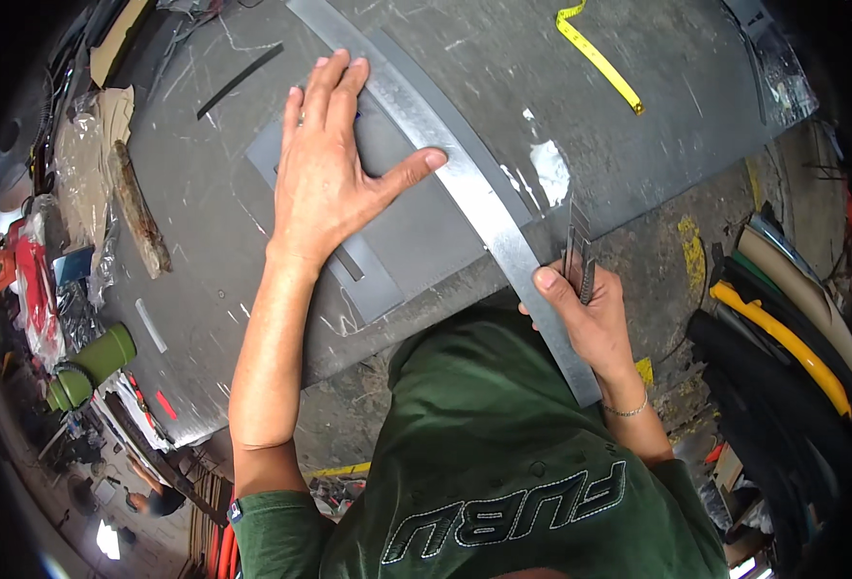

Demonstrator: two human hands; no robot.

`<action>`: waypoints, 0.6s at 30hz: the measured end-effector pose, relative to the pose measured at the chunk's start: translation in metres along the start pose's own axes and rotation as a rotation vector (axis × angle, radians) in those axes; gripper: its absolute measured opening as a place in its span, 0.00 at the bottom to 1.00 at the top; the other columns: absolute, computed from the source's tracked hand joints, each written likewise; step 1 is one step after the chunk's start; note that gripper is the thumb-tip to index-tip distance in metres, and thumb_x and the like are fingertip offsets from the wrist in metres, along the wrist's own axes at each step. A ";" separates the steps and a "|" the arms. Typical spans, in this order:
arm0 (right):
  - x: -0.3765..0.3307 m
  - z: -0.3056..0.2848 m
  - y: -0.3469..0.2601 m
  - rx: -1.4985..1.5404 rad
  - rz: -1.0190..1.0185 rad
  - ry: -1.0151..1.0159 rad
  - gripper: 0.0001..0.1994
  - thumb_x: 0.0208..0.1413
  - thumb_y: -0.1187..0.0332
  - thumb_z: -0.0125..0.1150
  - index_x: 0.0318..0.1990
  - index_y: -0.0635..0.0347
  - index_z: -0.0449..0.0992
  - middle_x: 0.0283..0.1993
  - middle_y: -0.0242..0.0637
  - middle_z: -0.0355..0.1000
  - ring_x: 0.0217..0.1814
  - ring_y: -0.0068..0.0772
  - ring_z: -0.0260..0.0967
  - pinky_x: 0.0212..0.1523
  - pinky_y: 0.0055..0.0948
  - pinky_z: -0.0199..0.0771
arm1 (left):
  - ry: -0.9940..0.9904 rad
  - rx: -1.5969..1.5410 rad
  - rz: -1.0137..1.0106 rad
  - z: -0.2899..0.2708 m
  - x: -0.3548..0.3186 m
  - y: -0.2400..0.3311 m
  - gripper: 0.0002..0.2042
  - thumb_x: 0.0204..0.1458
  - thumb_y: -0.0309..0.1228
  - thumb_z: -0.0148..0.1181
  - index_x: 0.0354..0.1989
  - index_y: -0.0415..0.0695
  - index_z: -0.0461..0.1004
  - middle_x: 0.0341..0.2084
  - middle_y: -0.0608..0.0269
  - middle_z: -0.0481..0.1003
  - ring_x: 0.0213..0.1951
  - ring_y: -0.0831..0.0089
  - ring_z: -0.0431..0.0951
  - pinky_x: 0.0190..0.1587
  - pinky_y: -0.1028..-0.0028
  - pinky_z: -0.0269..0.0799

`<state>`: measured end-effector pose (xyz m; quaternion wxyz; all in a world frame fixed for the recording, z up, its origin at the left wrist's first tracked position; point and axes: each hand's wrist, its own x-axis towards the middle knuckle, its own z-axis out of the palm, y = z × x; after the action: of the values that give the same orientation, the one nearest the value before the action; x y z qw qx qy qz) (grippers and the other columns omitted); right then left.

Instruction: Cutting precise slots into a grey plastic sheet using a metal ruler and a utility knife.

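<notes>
A long metal straightedge lies slantwise over a dark grey sheet on the worktable, its near end jutting past the edge. My left hand rests spread, its thumb on the straightedge and its fingertips beside or on its left edge. Beneath that hand is a smaller grey piece with a narrow slot, partly covered. My right hand is closed around a utility knife, blade pointing away from me. Its thumb also presses on the near part of the straightedge, with fingertips curled under it.
A yellow measuring tape strip lies at the far right of the table. A thin dark strip sits far left. At the left edge are a wooden stick, plastic wrapping and a green bottle. Rolled materials stand right.
</notes>
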<state>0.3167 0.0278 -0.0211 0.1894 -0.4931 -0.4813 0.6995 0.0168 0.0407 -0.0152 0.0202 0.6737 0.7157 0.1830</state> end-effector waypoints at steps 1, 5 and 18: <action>0.000 0.000 0.001 0.006 0.007 -0.002 0.18 0.67 0.56 0.64 0.31 0.63 0.77 0.26 0.37 0.79 0.25 0.20 0.74 0.27 0.23 0.73 | -0.010 0.007 -0.005 -0.001 0.000 0.000 0.52 0.42 0.59 0.77 0.71 0.38 0.63 0.72 0.45 0.61 0.75 0.50 0.57 0.77 0.48 0.45; -0.001 0.001 -0.001 -0.003 -0.012 -0.006 0.18 0.67 0.56 0.64 0.31 0.62 0.76 0.26 0.37 0.80 0.25 0.20 0.74 0.27 0.23 0.74 | -0.002 -0.006 -0.010 -0.001 -0.001 -0.003 0.52 0.41 0.59 0.77 0.70 0.37 0.62 0.72 0.45 0.60 0.75 0.51 0.56 0.77 0.47 0.44; -0.001 0.000 0.000 -0.010 -0.028 -0.008 0.19 0.67 0.55 0.64 0.32 0.62 0.76 0.26 0.38 0.80 0.25 0.20 0.75 0.27 0.22 0.74 | -0.008 0.011 -0.019 -0.001 -0.001 -0.002 0.55 0.41 0.66 0.73 0.68 0.33 0.64 0.71 0.38 0.60 0.75 0.45 0.55 0.77 0.45 0.46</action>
<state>0.3173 0.0274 -0.0208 0.1945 -0.4844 -0.4924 0.6965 0.0147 0.0396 -0.0148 0.0212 0.6678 0.7229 0.1761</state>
